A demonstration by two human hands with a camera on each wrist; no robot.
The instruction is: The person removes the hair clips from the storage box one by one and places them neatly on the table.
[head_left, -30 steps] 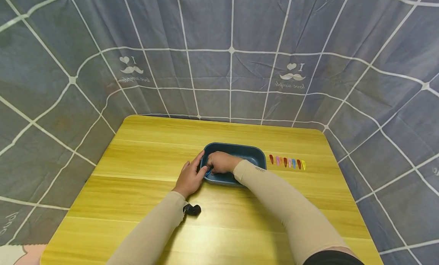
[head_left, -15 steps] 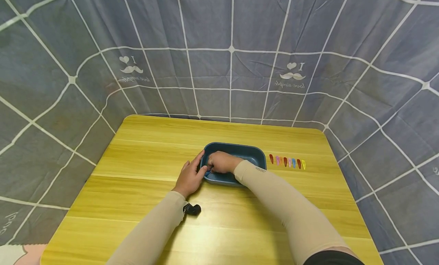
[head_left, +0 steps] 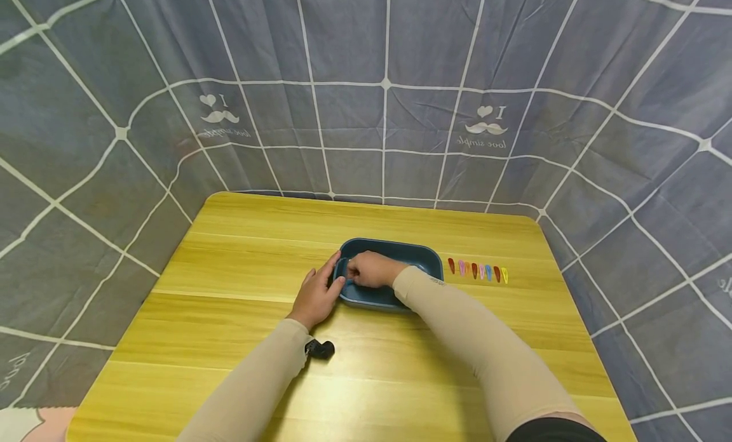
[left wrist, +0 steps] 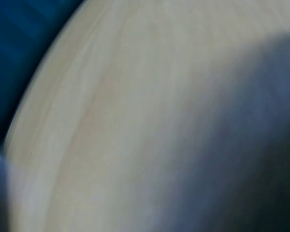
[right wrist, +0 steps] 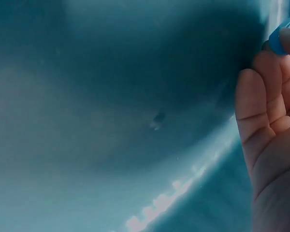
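Observation:
A dark blue rectangular tray [head_left: 426, 254] stands on the table. My left hand [head_left: 313, 299] lies along its left end, fingers straight against the side and thumb at the front left corner. My right hand [head_left: 374, 270] reaches inside the tray near that end, fingers curled down. In the right wrist view, the right hand [right wrist: 268, 116] pinches a small bright blue object [right wrist: 279, 43] with pale marks at the tray wall. Most of that object is cut off by the frame edge, so I cannot tell its kind. A blurred tray edge [left wrist: 24, 43] fills the left wrist view's upper left corner.
A row of colourful hair clips [head_left: 478, 270] lies on the yellow wooden table [head_left: 257, 239], just right of the tray. A grey curtain [head_left: 354, 112] with white grid lines surrounds the table's back and sides. A black strap piece [head_left: 320, 349] sits at my left wrist.
My right hand has shifted very slightly inside the tray; bright blue at the front left corner no longer shows there. My left hand stays on the tray's left end.

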